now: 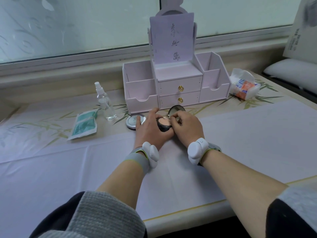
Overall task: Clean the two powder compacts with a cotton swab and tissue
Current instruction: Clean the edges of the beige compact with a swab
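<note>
Left hand [151,131] curls round the black round base of the open powder compact [164,124], held low over the desk [240,134] in front of the pale pink drawer organiser [180,83]. The pan is smooth peach pressed powder, and the hinged lid tilts up behind it. Right hand [187,127] has its fingers closed in a pinch on the stick of a thin cotton swab [165,118], pale tip over the pan's far rim.

Second compact [132,122] is a flat disc with a matte silver lid. It is shut and lies just left, partly hidden by the left fingers. Soft tissue pack [243,86] sits right of the organiser, a crumpled white sheet sticking up. Clear plastic spray bottle [104,102] stands well left, with a glossy green sachet [84,125] flat beside it.
</note>
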`<action>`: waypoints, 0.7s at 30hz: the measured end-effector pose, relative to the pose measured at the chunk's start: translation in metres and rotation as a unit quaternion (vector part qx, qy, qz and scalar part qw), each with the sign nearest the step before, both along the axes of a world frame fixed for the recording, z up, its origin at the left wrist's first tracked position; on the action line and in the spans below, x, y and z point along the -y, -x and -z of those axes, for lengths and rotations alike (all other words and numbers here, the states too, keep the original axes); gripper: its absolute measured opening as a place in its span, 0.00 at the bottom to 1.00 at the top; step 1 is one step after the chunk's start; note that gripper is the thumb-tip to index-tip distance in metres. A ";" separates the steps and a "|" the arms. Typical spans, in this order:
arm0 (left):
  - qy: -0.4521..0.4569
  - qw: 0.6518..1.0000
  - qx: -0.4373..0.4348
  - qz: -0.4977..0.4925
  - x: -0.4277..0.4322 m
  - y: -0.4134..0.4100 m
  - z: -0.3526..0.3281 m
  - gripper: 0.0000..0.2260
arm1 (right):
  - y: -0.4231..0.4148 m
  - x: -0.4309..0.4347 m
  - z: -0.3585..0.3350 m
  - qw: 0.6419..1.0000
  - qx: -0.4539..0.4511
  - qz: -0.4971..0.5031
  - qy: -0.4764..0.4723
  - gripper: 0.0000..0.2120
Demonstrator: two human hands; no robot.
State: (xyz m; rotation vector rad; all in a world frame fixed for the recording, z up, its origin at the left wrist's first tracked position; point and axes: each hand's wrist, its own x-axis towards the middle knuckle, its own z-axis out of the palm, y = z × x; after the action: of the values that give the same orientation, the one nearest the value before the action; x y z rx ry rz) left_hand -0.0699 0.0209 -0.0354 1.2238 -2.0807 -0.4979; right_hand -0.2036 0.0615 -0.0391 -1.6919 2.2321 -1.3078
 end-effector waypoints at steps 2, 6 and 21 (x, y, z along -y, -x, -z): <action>-0.004 1.000 -0.005 0.005 0.000 0.000 0.001 0.36 | 0.000 0.000 0.000 1.000 -0.002 -0.001 -0.001 0.07; -0.006 1.000 -0.013 0.012 -0.001 0.000 0.001 0.38 | 0.000 0.000 0.001 1.000 -0.013 -0.001 -0.005 0.08; -0.019 0.999 -0.043 0.012 -0.002 0.000 -0.001 0.37 | 0.001 0.001 0.002 1.000 -0.013 -0.009 -0.012 0.08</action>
State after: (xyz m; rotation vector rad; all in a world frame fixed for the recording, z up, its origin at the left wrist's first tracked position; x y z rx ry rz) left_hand -0.0700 0.0227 -0.0349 1.1790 -2.0249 -0.5943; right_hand -0.2041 0.0607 -0.0409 -1.7279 2.2315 -1.2560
